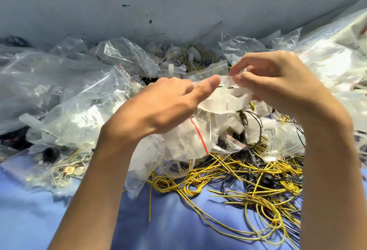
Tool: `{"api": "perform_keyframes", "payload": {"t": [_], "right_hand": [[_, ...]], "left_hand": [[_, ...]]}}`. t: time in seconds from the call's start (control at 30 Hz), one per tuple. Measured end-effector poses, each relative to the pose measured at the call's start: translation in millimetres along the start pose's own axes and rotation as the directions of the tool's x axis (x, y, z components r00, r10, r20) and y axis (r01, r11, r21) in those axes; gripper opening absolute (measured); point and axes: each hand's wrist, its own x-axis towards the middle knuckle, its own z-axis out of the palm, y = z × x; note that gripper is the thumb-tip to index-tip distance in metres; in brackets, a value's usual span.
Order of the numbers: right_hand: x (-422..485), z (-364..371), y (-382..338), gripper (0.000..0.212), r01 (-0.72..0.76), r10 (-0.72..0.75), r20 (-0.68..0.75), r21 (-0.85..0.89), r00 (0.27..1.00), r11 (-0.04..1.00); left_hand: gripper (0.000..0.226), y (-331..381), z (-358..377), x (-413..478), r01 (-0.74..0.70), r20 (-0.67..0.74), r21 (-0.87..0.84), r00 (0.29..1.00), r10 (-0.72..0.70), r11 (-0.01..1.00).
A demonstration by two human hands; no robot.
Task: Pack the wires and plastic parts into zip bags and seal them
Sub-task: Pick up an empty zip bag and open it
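Wires in yellow and black lie in a loose tangle on the near right part of the counter, which is covered in blue. Two bare forearms reach in from the near edge, one on each side of the tangle.

Just beyond the wires sits a filled bag with a red stripe, packed with white plastic pieces. At the near left, a flatter bag holds small round metal bits.

Above the filled bag, both hands hold a clear zip bag in the air over the middle of the counter. White plastic parts show through its film. The left hand pinches the bag's top edge, thumb stretched along it and fingers curled behind. The right hand pinches the same edge between thumb and fingertips, just beside the left thumb. The strip seems to be pressed flat, but the blur makes it hard to say whether it is sealed.

Farther back, crumpled clear bags heap up along the left side. More white pieces and coiled wire sit at the far edge. A large shiny sack fills the far right corner. A grey wall with dark marks rises behind it all.
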Motion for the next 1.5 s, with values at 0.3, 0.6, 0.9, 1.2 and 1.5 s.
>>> {"api": "perform_keyframes", "payload": {"t": [0.3,0.6,0.9,1.2,1.5], "right_hand": [[4.8,22.8,-19.5,0.011,0.025,-0.024,0.055,-0.013,0.998,1.0],[6.9,30.9,-24.5,0.047,0.081,-0.081,0.092,0.0,0.992,0.997],[3.4,24.1,0.6,0.02,0.037,-0.05,0.365,0.04,0.93,0.998],[4.7,25.6,1.1,0.022,0.072,-0.057,0.272,-0.047,0.961,0.996],[4.5,30.0,-2.2,0.018,-0.036,-0.015,0.307,0.159,0.952,0.987]], "left_hand": [[0.073,1.6,0.0,-3.1,-0.081,0.004,0.044,0.997,0.081,0.996],[0.042,-0.8,-5.0,-4.0,-0.048,-0.138,-0.09,0.99,0.035,0.995],[0.051,-10.6,-8.9,1.9,0.029,-0.169,-0.528,0.976,-0.138,0.849],[0.082,-20.7,-8.2,9.3,0.108,-0.224,-0.541,0.937,-0.266,0.834],[0.049,-15.9,-11.0,7.6,0.021,-0.231,-0.628,0.95,-0.212,0.778]]}}
